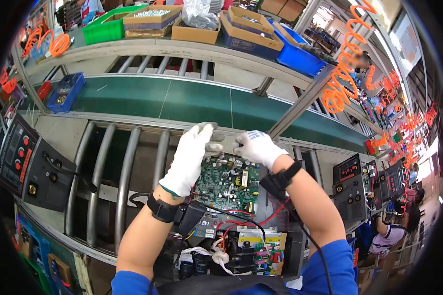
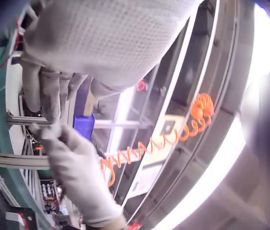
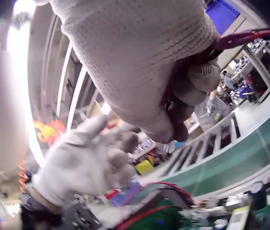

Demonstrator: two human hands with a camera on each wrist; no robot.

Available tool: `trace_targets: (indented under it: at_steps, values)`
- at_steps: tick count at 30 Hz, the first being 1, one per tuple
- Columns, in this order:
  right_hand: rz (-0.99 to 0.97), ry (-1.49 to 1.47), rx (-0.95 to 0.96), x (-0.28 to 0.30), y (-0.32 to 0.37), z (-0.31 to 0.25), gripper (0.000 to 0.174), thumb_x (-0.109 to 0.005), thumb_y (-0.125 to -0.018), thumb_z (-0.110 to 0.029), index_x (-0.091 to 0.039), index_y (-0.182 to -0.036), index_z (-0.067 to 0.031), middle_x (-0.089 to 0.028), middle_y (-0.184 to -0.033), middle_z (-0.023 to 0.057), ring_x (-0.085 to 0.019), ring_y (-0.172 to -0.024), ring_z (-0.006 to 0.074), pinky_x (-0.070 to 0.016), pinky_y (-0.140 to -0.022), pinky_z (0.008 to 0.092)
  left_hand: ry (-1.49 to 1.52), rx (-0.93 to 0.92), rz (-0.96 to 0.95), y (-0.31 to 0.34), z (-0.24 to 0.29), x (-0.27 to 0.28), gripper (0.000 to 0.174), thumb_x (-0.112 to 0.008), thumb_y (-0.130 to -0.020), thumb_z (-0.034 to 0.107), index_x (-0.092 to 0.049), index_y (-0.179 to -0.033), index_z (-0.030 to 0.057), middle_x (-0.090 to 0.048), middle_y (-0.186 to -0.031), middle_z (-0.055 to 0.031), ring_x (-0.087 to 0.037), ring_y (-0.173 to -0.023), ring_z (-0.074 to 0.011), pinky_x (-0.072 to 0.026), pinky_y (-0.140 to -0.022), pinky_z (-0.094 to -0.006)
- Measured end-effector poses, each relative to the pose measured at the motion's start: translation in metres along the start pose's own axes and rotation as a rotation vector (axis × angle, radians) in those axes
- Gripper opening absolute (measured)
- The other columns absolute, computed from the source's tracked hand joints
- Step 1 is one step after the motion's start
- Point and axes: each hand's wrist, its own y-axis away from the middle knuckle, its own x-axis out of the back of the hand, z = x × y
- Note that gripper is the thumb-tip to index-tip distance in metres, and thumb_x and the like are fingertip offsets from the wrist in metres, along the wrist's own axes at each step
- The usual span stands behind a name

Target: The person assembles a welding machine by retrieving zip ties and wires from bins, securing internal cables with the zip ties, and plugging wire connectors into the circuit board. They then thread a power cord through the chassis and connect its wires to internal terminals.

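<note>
Both hands wear white gloves over a green circuit board (image 1: pixel 226 182) set in an opened dark-cased unit. My left hand (image 1: pixel 189 155) is above the board's left far corner, its fingers mostly straight and nothing seen in it. My right hand (image 1: pixel 261 147) is above the far right corner, fingers curled inward. In the right wrist view a dark red wire bundle (image 3: pixel 245 39) runs into that hand (image 3: pixel 140 62), and red shows between its curled fingers. The two hands' fingertips face each other with a small gap. Red wires (image 1: pixel 231 223) loop across the near part of the unit.
Metal rollers (image 1: pixel 125 182) lie to the left, and a green belt (image 1: pixel 197 101) runs behind. Control-panel units stand left (image 1: pixel 32 162) and right (image 1: pixel 352 182). Parts boxes (image 1: pixel 197 32) line the shelf above. An orange coiled hose (image 1: pixel 337 93) hangs at right.
</note>
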Motion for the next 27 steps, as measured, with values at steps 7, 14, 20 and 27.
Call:
trace_targets:
  at_steps: [7,14,20,27]
  values:
    - [-0.169,0.101,-0.107,-0.029,-0.025,0.003,0.028,-0.067,-0.077,-0.030,-0.071,-0.095,-0.0084,-0.069,-0.092,0.0179,-0.067,-0.091,0.0336,-0.0523,-0.081,0.0406,-0.020,0.034,0.089,-0.019,-0.034,0.025,0.040,-0.054,-0.098,0.035,-0.055,-0.117,0.0008,-0.065,-0.099,-0.0073,-0.062,-0.082,-0.0096,-0.0480,-0.080,-0.0262]
    - [-0.121,0.057,-0.108,-0.032,-0.019,0.008,0.027,-0.069,-0.078,-0.031,-0.069,-0.088,-0.0060,-0.068,-0.084,0.0182,-0.067,-0.085,0.0342,-0.0517,-0.076,0.0405,-0.108,0.002,0.066,-0.017,-0.033,0.019,0.040,-0.053,-0.098,0.034,-0.055,-0.116,-0.0021,-0.065,-0.101,-0.0100,-0.061,-0.082,-0.0100,-0.0468,-0.082,-0.0260]
    - [-0.105,0.070,-0.094,-0.031,-0.022,0.011,0.027,-0.070,-0.078,-0.030,-0.070,-0.089,-0.0056,-0.068,-0.084,0.0179,-0.067,-0.085,0.0334,-0.0517,-0.076,0.0403,-0.144,-0.003,0.079,-0.019,-0.037,0.017,0.042,-0.053,-0.099,0.034,-0.055,-0.117,-0.0031,-0.065,-0.100,-0.0109,-0.061,-0.083,-0.0112,-0.0461,-0.083,-0.0265]
    - [-0.127,0.109,-0.081,-0.030,-0.026,0.002,0.027,-0.070,-0.078,-0.029,-0.069,-0.089,-0.0044,-0.068,-0.085,0.0189,-0.067,-0.087,0.0338,-0.0518,-0.078,0.0406,-0.190,-0.019,0.049,-0.013,-0.030,0.015,0.041,-0.052,-0.099,0.032,-0.055,-0.119,-0.0034,-0.065,-0.101,-0.0110,-0.061,-0.085,-0.0126,-0.0453,-0.083,-0.0279]
